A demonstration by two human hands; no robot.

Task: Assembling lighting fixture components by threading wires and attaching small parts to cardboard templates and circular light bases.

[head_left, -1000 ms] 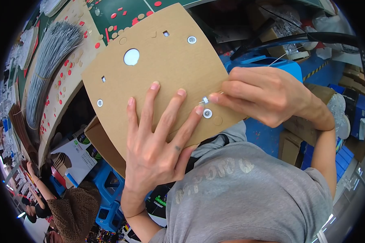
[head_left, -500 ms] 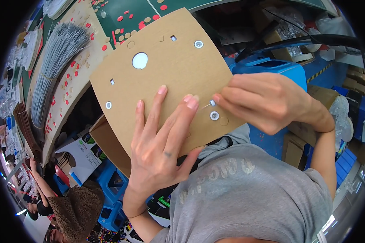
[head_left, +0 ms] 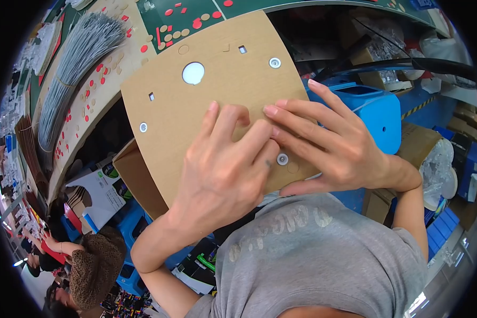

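Observation:
A brown cardboard panel lies tilted in front of me, with one large round hole, small square holes and several round white fittings. My left hand is over its middle, fingers curled and the thumb and index finger brought together near the right hand's fingertips. Whatever they pinch is hidden. My right hand rests on the panel's right side with fingers stretched out, the thumb along its near edge. Between the hands sits a round white fitting. Another fitting is at the far right corner.
A bundle of grey wire-like strands lies on the bench at left, among red and brown cut-out pieces. A blue plastic stool stands at right. An open cardboard box is below the panel. Another person's arm shows at lower left.
My right hand has gone from pinching a small white tab on a thin strip to lying spread on the panel. My left hand has curled its fingers and moved right; the tab is now hidden.

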